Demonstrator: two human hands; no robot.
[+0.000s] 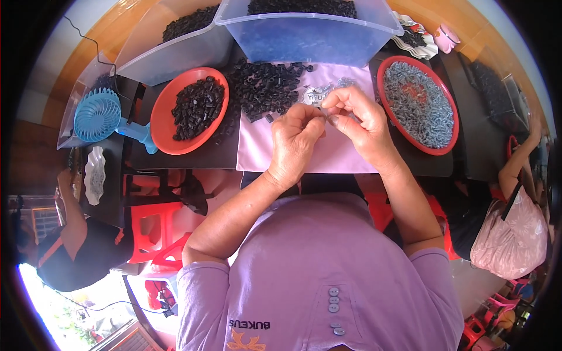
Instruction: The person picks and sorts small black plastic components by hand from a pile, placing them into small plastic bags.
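Note:
My left hand [293,140] and my right hand [366,126] meet above a pink cloth [254,149]. Thumb and fingers of each are pinched together, fingertips close to touching. Whatever they hold is too small or hidden to make out. Just beyond the fingertips lies a round item with a white printed face [312,95]. Small clear or silvery pieces [346,82] lie beside it, partly behind my right hand. A heap of small black cylindrical pieces [266,85] spreads past my left hand.
Left stands a red bowl [163,117] of black pieces, with a blue handheld fan [96,114] beyond. A red tray [404,130] of silvery pieces sits right. Plastic bins [304,38] line the far side. Other people's arms [71,205] show at both sides.

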